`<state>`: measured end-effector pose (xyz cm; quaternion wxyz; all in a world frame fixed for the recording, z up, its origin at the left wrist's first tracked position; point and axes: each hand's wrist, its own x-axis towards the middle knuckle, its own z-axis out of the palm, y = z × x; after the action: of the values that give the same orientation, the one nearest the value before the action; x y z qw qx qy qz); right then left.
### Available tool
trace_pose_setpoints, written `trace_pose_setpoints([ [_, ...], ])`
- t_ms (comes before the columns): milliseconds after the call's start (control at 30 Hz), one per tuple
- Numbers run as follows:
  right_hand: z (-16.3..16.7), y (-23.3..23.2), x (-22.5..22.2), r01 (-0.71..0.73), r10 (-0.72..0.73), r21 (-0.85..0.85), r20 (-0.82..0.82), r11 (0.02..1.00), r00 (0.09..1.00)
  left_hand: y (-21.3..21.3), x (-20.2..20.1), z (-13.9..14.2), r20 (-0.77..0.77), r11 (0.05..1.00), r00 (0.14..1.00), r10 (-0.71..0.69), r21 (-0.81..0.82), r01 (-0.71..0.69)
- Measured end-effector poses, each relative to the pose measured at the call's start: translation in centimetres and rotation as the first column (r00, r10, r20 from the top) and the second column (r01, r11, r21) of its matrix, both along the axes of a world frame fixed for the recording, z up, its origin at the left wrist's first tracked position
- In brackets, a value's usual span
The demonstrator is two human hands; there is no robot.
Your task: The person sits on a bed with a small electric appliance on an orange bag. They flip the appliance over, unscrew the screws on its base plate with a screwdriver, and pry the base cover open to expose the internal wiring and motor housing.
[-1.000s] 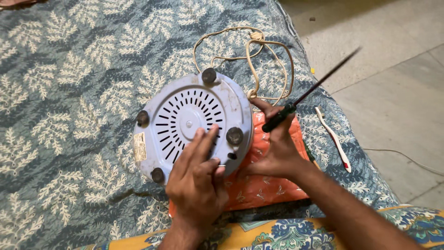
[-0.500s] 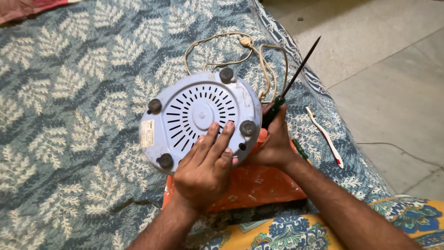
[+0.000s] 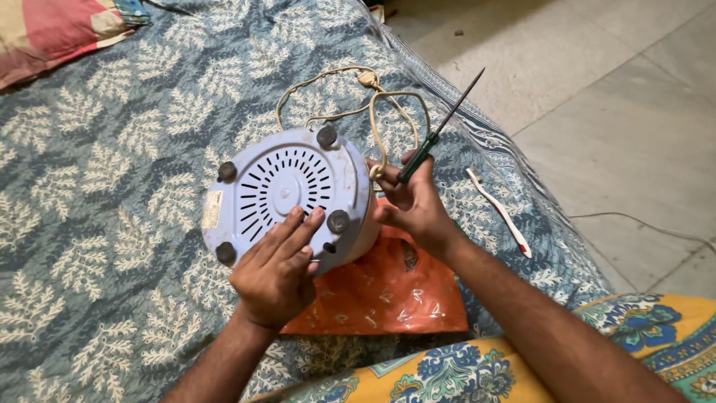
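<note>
A round white appliance base (image 3: 287, 195), underside up with vent slots and four dark rubber feet, lies on the bedspread (image 3: 112, 149), partly over an orange plastic bag (image 3: 377, 291); the left hand (image 3: 276, 272) rests flat on it, grip spread; just right of the base, the right hand (image 3: 412, 205) pinches a green-handled screwdriver (image 3: 436, 134), tip pointing up and away; a cream power cord (image 3: 350, 104) loops beyond the base.

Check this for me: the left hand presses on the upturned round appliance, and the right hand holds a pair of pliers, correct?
Not pliers. The head view shows the right hand holding a screwdriver, tip pointing up and away. The left hand does press on the upturned appliance.
</note>
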<state>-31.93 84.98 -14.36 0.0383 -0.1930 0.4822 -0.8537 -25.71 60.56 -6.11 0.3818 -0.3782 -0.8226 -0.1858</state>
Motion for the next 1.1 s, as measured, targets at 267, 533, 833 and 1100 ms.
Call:
trace_pose_setpoints([
  [267, 4.9, -6.0, -2.0, 0.161, -0.201, 0.289, 0.115, 0.944, 0.973, -3.6, -2.4, 3.9, 0.189, 0.997, 0.982, 0.012, 0.074, -0.026],
  [533, 7.7, -6.4, 0.5, 0.110, -0.198, 0.480, 0.138, 0.870, 0.970, -10.9, -4.6, 5.0, 0.913, 0.366, 0.182, 0.366, 0.039, -0.930],
  [833, 9.3, -9.7, 5.4, -0.037, -0.083, 0.405, 0.275, 0.913, 0.958, -16.2, -2.7, 1.4, 0.705, 0.483, 0.503, 0.500, 0.255, -0.838],
  [1100, 5.4, -9.0, 4.4, -0.003, -0.083, 0.405, 0.195, 0.914, 0.977, -15.4, -3.2, 0.2, 0.641, 0.553, 0.531, 0.554, 0.194, -0.810],
])
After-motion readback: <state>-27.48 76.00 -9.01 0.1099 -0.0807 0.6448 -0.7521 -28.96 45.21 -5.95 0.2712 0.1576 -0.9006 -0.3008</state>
